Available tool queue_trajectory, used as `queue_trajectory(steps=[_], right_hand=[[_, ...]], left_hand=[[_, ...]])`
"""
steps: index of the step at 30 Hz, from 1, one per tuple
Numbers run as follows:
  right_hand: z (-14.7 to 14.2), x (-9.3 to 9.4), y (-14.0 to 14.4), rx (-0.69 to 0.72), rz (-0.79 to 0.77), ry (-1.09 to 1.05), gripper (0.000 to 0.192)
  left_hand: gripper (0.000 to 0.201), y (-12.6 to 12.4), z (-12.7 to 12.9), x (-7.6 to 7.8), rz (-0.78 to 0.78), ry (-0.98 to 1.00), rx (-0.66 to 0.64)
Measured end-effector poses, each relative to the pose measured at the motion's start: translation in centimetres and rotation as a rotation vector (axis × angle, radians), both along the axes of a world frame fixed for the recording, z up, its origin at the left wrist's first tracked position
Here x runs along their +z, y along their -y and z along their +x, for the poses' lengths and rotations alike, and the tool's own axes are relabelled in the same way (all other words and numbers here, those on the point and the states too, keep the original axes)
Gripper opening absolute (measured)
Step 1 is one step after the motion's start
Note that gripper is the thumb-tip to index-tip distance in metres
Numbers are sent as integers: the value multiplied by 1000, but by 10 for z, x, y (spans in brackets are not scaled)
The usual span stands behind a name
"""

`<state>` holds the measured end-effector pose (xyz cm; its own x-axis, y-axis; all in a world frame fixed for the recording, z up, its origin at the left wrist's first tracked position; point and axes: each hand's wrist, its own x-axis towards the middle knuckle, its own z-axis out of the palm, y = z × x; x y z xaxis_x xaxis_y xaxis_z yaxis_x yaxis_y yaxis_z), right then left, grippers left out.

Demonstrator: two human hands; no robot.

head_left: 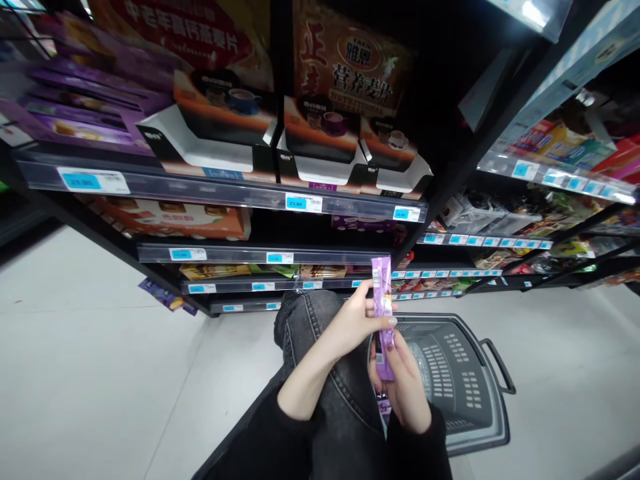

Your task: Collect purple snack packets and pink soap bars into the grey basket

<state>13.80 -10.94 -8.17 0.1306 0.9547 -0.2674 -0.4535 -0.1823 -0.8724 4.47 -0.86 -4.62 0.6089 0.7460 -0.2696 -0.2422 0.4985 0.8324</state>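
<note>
Crouching before the black metal store shelves, we see purple flat boxes stacked at the far left, then white-and-black display cartons with cup pictures behind blue price tags. Our knee in grey denim sits low in the middle. Just right of it, our left hand closes its grip around the upper half of a slim purple foil snack bar, held upright. Our right hand pinches the bar's lower end from beneath, fingers curled onto it. The bar stands in the air above the near edge of a dark grey plastic shopping basket resting on the pale floor.
</note>
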Motion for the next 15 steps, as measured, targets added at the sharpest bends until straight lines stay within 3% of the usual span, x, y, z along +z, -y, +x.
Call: queue_trajectory(steps=[9, 15], right_hand=[[0, 14, 1, 12, -22, -309, 22], [0, 12, 0, -39, -21, -280, 28]], left_hand=[[59, -1, 1, 1, -10, 2, -30], [58, 0, 3, 1, -7, 26, -18]])
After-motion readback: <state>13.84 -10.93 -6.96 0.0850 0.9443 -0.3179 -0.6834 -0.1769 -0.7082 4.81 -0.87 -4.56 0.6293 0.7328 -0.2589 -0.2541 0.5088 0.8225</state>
